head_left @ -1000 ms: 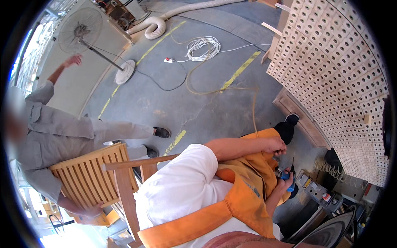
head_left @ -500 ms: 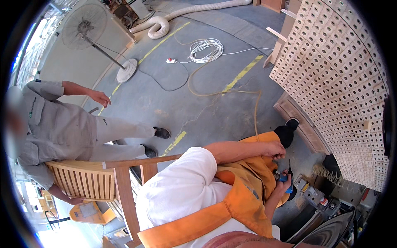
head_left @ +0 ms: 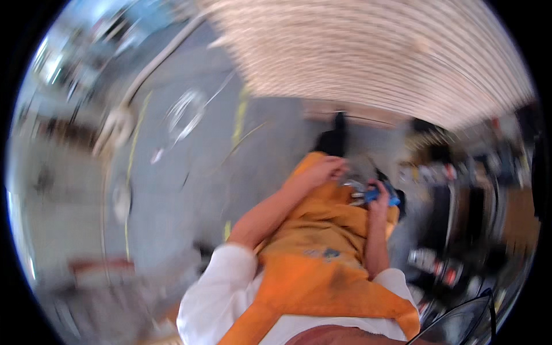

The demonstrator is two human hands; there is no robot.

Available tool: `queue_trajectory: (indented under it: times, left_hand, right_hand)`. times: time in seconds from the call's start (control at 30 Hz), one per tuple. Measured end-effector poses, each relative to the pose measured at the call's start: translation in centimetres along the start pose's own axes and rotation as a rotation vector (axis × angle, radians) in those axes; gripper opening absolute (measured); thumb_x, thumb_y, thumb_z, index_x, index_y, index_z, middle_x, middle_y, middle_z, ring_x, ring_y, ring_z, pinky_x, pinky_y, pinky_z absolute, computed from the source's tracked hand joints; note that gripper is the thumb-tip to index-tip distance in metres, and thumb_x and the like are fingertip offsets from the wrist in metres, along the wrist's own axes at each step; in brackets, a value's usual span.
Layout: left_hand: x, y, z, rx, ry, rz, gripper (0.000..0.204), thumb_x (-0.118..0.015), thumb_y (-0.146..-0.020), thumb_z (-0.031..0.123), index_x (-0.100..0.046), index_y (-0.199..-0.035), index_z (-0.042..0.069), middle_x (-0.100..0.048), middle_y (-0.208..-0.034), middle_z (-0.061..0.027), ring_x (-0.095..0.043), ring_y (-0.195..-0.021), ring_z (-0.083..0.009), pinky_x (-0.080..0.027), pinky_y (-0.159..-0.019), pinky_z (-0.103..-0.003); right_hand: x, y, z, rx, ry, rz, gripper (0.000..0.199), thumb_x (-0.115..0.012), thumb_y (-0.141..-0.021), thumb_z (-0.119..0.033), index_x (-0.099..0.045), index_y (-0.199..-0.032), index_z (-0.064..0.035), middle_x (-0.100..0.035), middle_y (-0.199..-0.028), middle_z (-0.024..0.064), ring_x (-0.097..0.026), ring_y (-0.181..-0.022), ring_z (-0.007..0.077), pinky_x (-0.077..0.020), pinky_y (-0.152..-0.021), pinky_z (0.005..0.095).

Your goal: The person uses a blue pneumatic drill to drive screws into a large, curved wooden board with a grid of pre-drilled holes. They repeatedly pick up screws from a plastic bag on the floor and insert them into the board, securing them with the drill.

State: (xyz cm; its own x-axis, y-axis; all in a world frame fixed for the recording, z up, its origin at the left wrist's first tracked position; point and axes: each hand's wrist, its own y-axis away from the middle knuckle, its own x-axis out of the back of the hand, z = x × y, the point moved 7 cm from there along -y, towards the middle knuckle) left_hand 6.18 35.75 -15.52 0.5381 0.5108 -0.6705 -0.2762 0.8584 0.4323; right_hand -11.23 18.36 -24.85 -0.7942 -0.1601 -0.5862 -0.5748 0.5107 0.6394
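My right hand is wrapped round a blue-and-black hand tool, held low in front of my orange apron. A thin dark tip showed on the tool half a second ago; motion smears it now. Shiny metal bits show at the tool's left side, too blurred to name. My left hand is just up and left of the tool, apart from it, above my dark shoe area. Its fingers are curled together, and whatever they may hold cannot be made out.
A big slanted board of pale wooden pieces in rows stands ahead. A coiled white cable and a ribbed hose lie on the grey floor. Blurred boxes and small goods crowd the right. A grey-clothed person is at lower left.
My view has swung to the right, so the board now spans the top and the co-worker sits at lower left. The blue tool is still in my right hand.
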Motion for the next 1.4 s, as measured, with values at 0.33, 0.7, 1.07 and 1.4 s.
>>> queue_trajectory:
  times: [0.33,0.7,1.07,1.4]
  left_hand:
    - [-13.9,-14.7,11.8,0.003,-0.222,-0.15,0.022,-0.05,-0.099,0.025,-0.057,-0.104,0.004,-0.052,-0.08,0.0005,-0.041,-0.059,-0.0053,-0.035,-0.049,-0.018]
    - [-20.7,-17.4,13.9,0.116,-0.466,-0.255,0.026,-0.052,-0.097,0.024,-0.052,-0.111,0.001,-0.052,-0.078,-0.0008,-0.039,-0.053,-0.0038,-0.031,-0.043,-0.016]
    - [-21.5,-19.1,13.3,0.185,-0.598,-0.235,0.024,-0.056,-0.096,0.024,-0.056,-0.105,0.002,-0.052,-0.075,0.0003,-0.039,-0.053,-0.0042,-0.031,-0.044,-0.017]
    - [-23.2,-19.5,14.4,0.067,-0.522,-0.222,0.024,-0.053,-0.097,0.024,-0.057,-0.108,0.003,-0.052,-0.077,0.0009,-0.04,-0.057,-0.0049,-0.032,-0.047,-0.018]
  right_hand:
    - [-9.8,13.1,-10.4,0.439,-0.254,-0.089,0.025,-0.063,-0.085,-0.006,-0.056,-0.109,-0.0072,-0.064,-0.106,0.0087,-0.062,-0.104,0.0213,-0.0468,-0.066,0.0272]
    - [-11.9,12.7,-11.0,0.378,-0.233,-0.182,0.026,-0.062,-0.085,-0.007,-0.055,-0.111,-0.007,-0.063,-0.107,0.0098,-0.062,-0.103,0.0229,-0.0481,-0.064,0.0261]
    - [-11.4,12.1,-11.8,0.381,-0.208,-0.156,0.025,-0.063,-0.086,-0.01,-0.056,-0.11,-0.008,-0.063,-0.106,0.0076,-0.062,-0.102,0.0194,-0.0467,-0.066,0.0254]
    - [-13.7,10.3,-11.8,0.414,-0.256,-0.141,0.028,-0.062,-0.088,-0.009,-0.057,-0.116,-0.0072,-0.062,-0.114,0.0067,-0.06,-0.107,0.0184,-0.0456,-0.07,0.0247]
